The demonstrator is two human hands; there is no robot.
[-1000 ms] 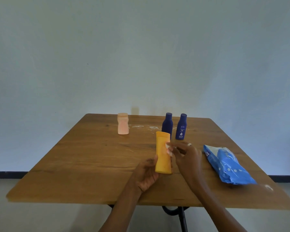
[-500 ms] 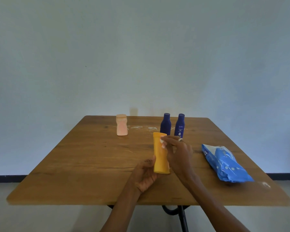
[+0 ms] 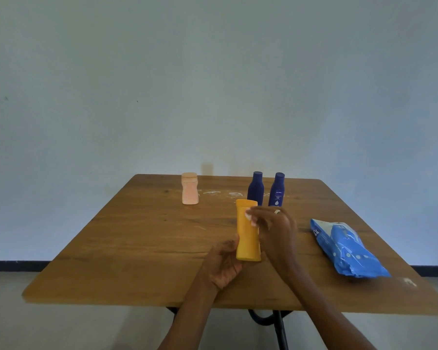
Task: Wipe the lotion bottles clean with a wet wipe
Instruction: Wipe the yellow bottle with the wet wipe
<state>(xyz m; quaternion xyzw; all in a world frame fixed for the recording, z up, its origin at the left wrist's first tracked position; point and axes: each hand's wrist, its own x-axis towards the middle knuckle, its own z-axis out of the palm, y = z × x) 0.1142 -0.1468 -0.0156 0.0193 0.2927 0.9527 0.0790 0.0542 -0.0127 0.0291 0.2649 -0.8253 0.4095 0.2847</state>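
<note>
Left hand: grips the bottom of the yellow bottle, held upright above the counter.
Right hand: fingers curled, pressing a small white wipe to the bottle's upper side; the wipe is mostly hidden.
Beyond the hands: two dark blue bottles standing side by side.
Far left of them: a pink bottle.
Right of the hands: a blue wipes pack lying flat.
</note>
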